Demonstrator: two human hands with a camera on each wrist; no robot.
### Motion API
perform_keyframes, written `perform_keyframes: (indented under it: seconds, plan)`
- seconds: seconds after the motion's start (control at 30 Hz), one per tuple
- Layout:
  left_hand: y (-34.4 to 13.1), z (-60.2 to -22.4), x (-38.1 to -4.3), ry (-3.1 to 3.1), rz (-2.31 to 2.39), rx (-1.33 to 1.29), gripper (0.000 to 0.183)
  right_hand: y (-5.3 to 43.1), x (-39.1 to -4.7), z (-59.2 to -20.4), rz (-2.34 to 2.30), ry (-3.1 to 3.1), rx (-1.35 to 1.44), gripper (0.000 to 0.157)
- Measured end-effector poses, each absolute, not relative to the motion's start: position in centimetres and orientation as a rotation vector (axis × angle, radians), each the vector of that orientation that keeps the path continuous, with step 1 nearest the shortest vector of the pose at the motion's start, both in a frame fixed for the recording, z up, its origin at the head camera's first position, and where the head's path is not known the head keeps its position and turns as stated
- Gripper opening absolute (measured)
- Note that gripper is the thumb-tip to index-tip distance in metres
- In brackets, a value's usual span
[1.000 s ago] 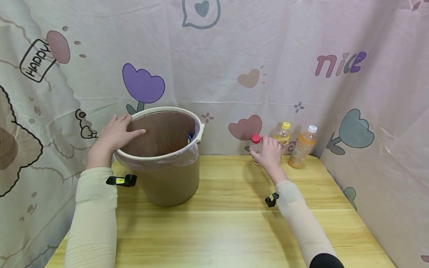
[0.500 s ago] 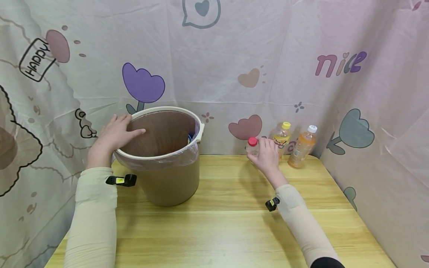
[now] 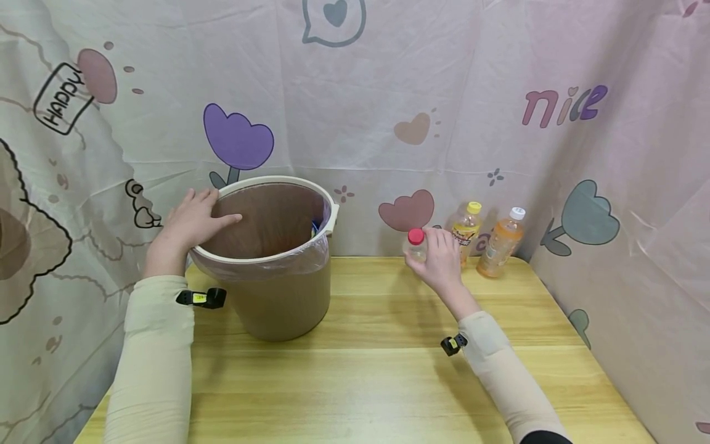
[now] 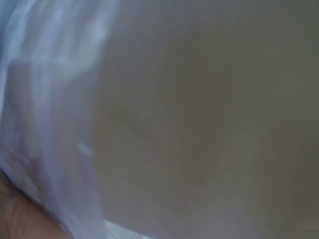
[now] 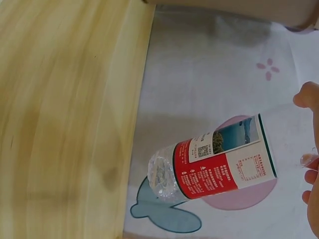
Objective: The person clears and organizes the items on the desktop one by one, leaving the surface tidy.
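Observation:
In the head view my left hand (image 3: 190, 226) rests on the left rim of a brown trash bin (image 3: 285, 302) with a pale rim. Its fingers lie relaxed and the thumb stretches over the opening. My right hand (image 3: 442, 258) grips a clear plastic water bottle (image 5: 214, 162) by its upper part. The bottle has a red cap (image 3: 415, 237) and a red and white label. In the right wrist view its base hangs apart from the table, roughly upright. The left wrist view is blurred, showing mostly the bin wall and its plastic liner (image 4: 65, 134).
Right of my right hand stand a yellow-capped bottle (image 3: 466, 229) and a white-capped bottle (image 3: 501, 243) with an orange label. Both are on the wooden table (image 3: 355, 382), near the patterned cloth backdrop (image 3: 355, 111). Something blue (image 3: 315, 228) shows inside the bin.
My right hand has closed around the red-capped bottle and brought it slightly left, away from the other two. My left hand has stayed on the bin's rim.

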State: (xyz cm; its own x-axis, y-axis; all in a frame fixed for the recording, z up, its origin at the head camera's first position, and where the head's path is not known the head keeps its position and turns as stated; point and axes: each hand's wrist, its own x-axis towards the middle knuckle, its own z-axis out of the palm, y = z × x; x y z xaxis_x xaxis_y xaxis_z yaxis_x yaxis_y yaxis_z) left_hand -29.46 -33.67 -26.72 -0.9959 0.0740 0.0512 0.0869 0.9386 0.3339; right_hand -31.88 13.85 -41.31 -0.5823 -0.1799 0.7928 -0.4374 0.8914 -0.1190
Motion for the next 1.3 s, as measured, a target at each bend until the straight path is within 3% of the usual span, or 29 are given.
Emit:
perform_keyframes:
  seconds: [1.3]
  plan:
    - [-33.6, -26.7, -29.5, -3.097, -0.467, -0.121, 0.097, 8.9, -26.9, -34.6, 0.52, -1.818, 0.726, 0.058]
